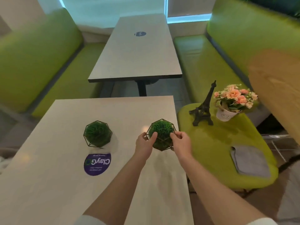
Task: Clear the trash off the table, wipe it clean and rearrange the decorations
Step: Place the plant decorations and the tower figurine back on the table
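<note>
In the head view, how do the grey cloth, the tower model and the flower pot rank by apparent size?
1. grey cloth, nearest the camera, so unsure.
2. tower model.
3. flower pot, flowers excluded.

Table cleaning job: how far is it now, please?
No trash shows on the table, and the grey cloth lies aside on the green seat. One green plant ball already stands on the table; both hands, left hand and right hand, hold the second ball. The tower model and flower pot wait on the seat.
</note>
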### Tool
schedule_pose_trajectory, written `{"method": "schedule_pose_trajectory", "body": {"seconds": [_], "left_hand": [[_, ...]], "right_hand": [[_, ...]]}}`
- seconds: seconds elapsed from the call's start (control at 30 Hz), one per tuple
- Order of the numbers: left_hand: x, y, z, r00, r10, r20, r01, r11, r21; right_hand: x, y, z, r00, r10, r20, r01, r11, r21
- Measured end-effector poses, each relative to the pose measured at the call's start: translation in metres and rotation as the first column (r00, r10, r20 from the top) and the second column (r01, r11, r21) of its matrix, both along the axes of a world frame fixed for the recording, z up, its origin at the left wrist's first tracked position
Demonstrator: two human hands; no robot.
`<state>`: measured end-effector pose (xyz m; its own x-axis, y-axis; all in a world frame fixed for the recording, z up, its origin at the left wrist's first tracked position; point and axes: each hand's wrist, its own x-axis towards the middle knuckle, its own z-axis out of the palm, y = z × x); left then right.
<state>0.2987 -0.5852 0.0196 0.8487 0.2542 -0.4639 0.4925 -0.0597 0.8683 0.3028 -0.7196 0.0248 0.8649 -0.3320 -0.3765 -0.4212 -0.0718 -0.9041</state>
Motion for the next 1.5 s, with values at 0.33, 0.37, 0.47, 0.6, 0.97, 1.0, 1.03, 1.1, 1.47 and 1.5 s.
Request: {"method": "schedule_pose_trajectory", "body": {"seconds": [0.33,0.37,0.47,0.6,0.97,1.0,1.03,1.1,1.47,1.5], "left_hand": [[-0.01,0.13,-0.008,0.99,-0.098,0.102,0.042,0.894,0.447],[-0.011,0.141,-0.007,0.987,-0.088,0.136,0.01,0.871,0.491],[-0.015,0.174,-0.003,0.967,-0.071,0.243,-0.1,0.776,0.623],[-0.014,0.205,0.001,0.969,-0.011,0.249,-0.187,0.629,0.755],[0.002,0.24,-0.017,0.999,-0.035,0.034,0.0,0.708,0.707],[0.002,0.24,-0.017,0.999,-0.037,0.03,0.006,0.72,0.693],[0.002,0.241,-0.018,0.999,-0.04,0.028,0.01,0.729,0.685],[0.001,0.239,-0.017,0.999,-0.046,0.019,0.021,0.732,0.681],[-0.002,0.235,-0.018,0.998,-0.026,0.057,-0.015,0.786,0.618],[-0.002,0.234,-0.018,0.998,-0.017,0.061,-0.024,0.789,0.615]], "right_hand": [[0.007,0.118,-0.011,1.0,-0.009,-0.002,0.009,1.0,-0.024],[0.008,0.126,-0.014,1.0,-0.016,-0.007,0.016,0.999,-0.031],[0.008,0.146,-0.02,1.0,-0.026,-0.017,0.025,0.999,-0.044],[0.01,0.163,-0.024,1.0,-0.023,-0.016,0.022,0.998,-0.064],[0.013,0.179,-0.028,0.998,0.056,0.0,-0.056,0.993,-0.105],[0.014,0.181,-0.028,0.998,0.067,0.004,-0.066,0.991,-0.118],[0.016,0.182,-0.029,0.997,0.076,0.008,-0.075,0.989,-0.131],[0.017,0.183,-0.03,0.996,0.087,0.011,-0.084,0.986,-0.146],[0.033,0.184,-0.032,0.993,0.115,0.029,-0.107,0.977,-0.185],[0.034,0.185,-0.032,0.992,0.122,0.028,-0.115,0.976,-0.187]]}}
